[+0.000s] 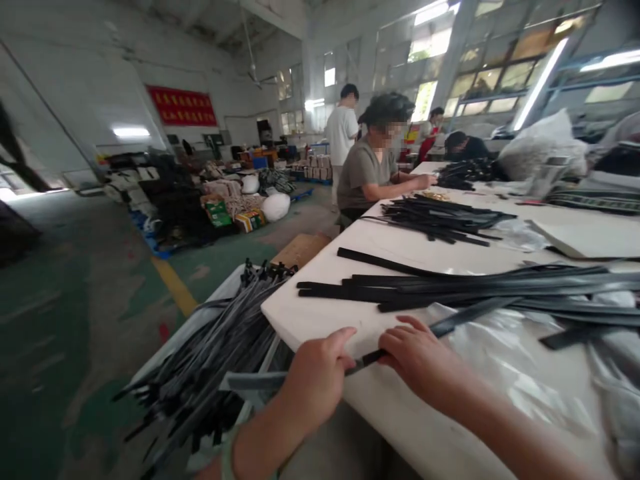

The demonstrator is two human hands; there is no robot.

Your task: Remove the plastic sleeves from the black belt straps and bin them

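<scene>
Both my hands are closed on one dark, flat strap (370,358) near the front edge of the white table. My left hand (317,373) grips it just off the table's edge, and a greyish length of it sticks out to the left of my wrist. My right hand (415,357) pinches the strap a short way to the right, over the tabletop. From there a dark length runs up right toward a pile of black straps (400,291) lying on the table. What lies inside my fingers is hidden.
The white table (310,320) carries another bundle of black strips (440,217) and clear plastic wrap (515,360). Below its left edge, a container holds many dark strips (220,353). A seated co-worker (367,157) handles things farther along. Stacked goods (170,200) stand on the floor.
</scene>
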